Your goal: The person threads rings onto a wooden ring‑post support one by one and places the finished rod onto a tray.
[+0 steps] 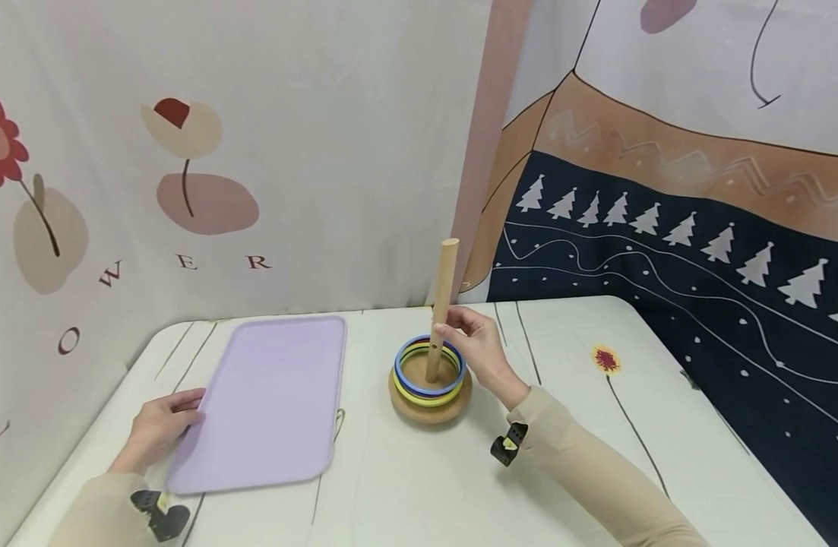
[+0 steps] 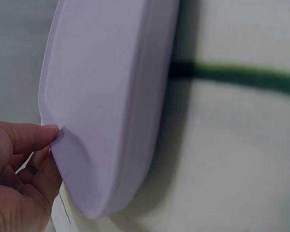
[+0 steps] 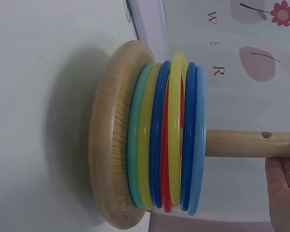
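A lilac tray (image 1: 268, 395) is at the left of the table, and my left hand (image 1: 160, 424) pinches its left edge between thumb and fingers. The left wrist view shows that hand (image 2: 21, 169) at the rim of the tray (image 2: 101, 72), near one corner. Toward the middle stands a wooden post (image 1: 445, 281) on a round wooden base (image 1: 428, 414). Several coloured plastic rings (image 3: 174, 145), in teal, yellow, blue and red, lie stacked around the post. My right hand (image 1: 480, 346) grips the post above the rings; the right wrist view catches only part of it (image 3: 285, 191).
Printed cloth (image 1: 364, 152) hangs behind the table, with a dark tree-patterned part (image 1: 665, 258) at the right. A white cloth with drawn flowers (image 1: 596, 425) covers the table. A thin looped cord or printed line (image 1: 339, 422) shows by the tray's right edge.
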Demonstrator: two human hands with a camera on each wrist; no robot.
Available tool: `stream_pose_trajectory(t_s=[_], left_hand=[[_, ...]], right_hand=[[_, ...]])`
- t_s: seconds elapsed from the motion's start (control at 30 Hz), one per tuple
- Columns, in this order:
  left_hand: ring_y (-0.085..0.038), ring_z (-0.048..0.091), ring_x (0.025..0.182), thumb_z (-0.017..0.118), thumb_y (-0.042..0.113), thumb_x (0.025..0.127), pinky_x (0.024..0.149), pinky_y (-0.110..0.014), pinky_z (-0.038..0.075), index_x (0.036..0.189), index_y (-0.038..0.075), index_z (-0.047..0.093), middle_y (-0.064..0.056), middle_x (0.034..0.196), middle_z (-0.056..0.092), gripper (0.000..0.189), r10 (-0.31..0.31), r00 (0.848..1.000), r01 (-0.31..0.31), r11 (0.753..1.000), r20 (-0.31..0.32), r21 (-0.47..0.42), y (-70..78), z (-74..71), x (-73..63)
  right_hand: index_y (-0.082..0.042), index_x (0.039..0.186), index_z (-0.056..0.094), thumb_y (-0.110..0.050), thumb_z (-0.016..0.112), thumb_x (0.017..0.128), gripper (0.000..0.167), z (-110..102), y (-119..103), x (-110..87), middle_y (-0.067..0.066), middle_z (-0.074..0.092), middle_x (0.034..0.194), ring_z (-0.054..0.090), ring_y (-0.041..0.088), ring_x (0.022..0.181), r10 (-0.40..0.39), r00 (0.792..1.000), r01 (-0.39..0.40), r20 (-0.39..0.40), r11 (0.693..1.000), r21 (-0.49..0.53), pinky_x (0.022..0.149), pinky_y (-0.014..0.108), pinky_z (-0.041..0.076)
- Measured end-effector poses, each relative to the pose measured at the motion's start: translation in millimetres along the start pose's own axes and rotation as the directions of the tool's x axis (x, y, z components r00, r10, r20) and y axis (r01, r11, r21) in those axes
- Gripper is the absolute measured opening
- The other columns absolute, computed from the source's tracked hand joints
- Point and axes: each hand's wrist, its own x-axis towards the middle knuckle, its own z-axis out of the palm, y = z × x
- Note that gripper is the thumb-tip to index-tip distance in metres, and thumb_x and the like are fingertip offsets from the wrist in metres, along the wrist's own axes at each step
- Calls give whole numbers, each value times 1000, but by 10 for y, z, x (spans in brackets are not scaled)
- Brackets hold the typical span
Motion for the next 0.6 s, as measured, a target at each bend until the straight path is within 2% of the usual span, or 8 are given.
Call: stream_pose_trajectory(t_s=[0.3, 0.4, 0.5, 0.6], left_hand=[[-2, 60, 82, 62, 2, 83, 70, -22, 59, 129, -17, 42, -30, 115, 60, 54, 27, 998, -22, 996, 59, -89, 191, 239, 20], [-17, 64, 89, 61, 1, 84, 73, -25, 59, 130, -16, 42, -32, 118, 57, 53, 22, 997, -14, 994, 69, -109, 283, 322, 6], [-33, 62, 101, 59, 1, 86, 77, -28, 59, 131, -16, 41, -33, 122, 53, 51, 23, 997, -14, 993, 78, -116, 373, 414, -11], [-39, 58, 108, 58, 0, 86, 81, -31, 59, 131, -15, 42, -33, 124, 52, 50, 26, 996, -16, 992, 80, -125, 446, 512, -21]], right_hand=[[5, 109, 65, -3, 67, 85, 25, -49, -40, 4, 4, 67, 91, 59, 7, 83, 25, 1000, -25, -18, 1000, 4, 79, 17, 50], [6, 108, 65, -2, 67, 85, 24, -59, -48, 5, 4, 67, 90, 59, 8, 82, 23, 1000, -22, -20, 999, 27, 79, 17, 50], [8, 107, 65, -1, 67, 85, 24, -68, -50, 10, 4, 66, 88, 59, 8, 81, 11, 1000, -10, -27, 999, 41, 79, 17, 51], [9, 106, 64, -1, 67, 84, 24, -76, -49, 13, 3, 66, 87, 59, 7, 80, 5, 999, -4, -35, 999, 49, 78, 16, 51]])
